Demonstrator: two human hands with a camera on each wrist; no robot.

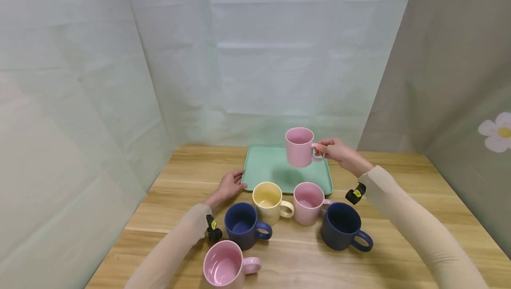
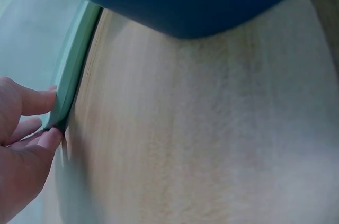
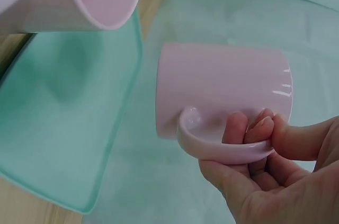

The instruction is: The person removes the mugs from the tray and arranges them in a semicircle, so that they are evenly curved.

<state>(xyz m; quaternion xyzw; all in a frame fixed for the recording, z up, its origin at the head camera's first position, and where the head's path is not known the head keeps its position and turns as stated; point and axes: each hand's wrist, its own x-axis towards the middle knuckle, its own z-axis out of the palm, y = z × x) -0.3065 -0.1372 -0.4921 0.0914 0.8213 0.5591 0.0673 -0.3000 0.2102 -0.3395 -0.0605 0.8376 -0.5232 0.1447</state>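
My right hand grips the handle of a pink mug, which hangs upright in the air over a mint green tray. In the right wrist view its fingers curl through and around the handle. My left hand is at the tray's near left corner; in the left wrist view finger and thumb pinch the tray's rim. Just in front of the tray stand a yellow mug and a second pink mug.
A blue mug stands beside my left wrist, with a third pink mug nearer me. Another dark blue mug is at the right, by my right forearm. Pale cloth hangs behind the wooden table.
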